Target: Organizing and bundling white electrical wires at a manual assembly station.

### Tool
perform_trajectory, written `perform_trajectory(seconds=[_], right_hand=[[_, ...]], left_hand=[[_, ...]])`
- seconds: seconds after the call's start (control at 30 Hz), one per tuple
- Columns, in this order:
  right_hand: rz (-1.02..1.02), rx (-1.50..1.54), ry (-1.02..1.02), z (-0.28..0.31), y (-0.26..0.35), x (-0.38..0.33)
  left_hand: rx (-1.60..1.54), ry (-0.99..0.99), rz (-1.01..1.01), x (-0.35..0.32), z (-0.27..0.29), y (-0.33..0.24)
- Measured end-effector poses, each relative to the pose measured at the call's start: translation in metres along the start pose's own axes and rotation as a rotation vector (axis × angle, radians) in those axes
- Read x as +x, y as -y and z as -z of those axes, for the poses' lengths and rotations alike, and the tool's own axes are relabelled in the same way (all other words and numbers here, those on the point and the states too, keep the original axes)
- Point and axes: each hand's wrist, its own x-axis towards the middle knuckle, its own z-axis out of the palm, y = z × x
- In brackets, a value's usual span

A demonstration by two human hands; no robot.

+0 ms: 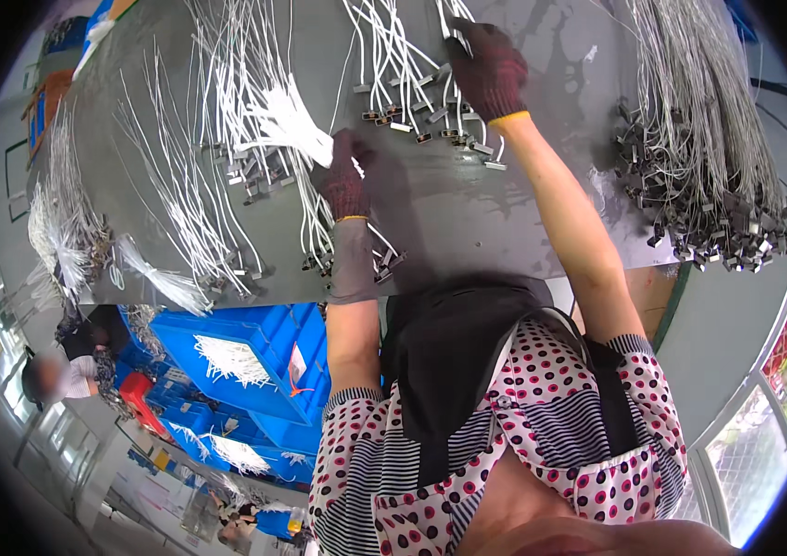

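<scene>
My left hand (pixel 347 174), in a dark red knit glove, is closed round a bundle of white cables (pixel 293 119). Cable ends with small connectors hang below and beside it. Farther right and away from me, my right hand (pixel 489 69), gloved the same way, has its fingers curled at the upper part of some white cables (pixel 456 97). Its fingertips are partly hidden, but the cables run up to them. More white cables (pixel 392 46) with small black and silver connectors (pixel 403 127) lie just left of that hand.
Grey cables (pixel 690 102) with many dark connectors form a thick pile on the grey table (pixel 495 222) at right. White cables (pixel 185 208) spread at left. Blue bins (pixel 227 324) holding white pieces stand below the table's left edge. Another person (pixel 78 371) is at far left.
</scene>
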Motion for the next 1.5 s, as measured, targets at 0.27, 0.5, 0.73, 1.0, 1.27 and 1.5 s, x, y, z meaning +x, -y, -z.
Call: perform_trajectory(seconds=[0.27,0.5,0.73,1.0,1.27,1.5], right_hand=[[0.06,-0.306,0.701,-0.091,0.08,0.045],[-0.136,-0.121,0.758,-0.093,0.085,0.054],[0.474,0.55,0.64,-0.014,0.04,0.0],[-0.87,1.613,0.937,0.05,0.023,-0.088],[-0.503,1.15,0.148,0.088,0.022,-0.149],[-0.594,1.632,0.557,0.117,-0.016,-0.178]], left_hand=[[-0.09,-0.111,0.031,0.022,-0.017,-0.006],[-0.171,-0.058,0.098,0.02,-0.015,-0.027],[0.263,0.23,0.164,0.024,-0.037,-0.083],[0.344,0.782,0.188,-0.01,-0.077,-0.081],[0.291,0.495,0.038,-0.07,-0.109,-0.08],[0.472,0.687,-0.06,-0.103,-0.119,-0.087]])
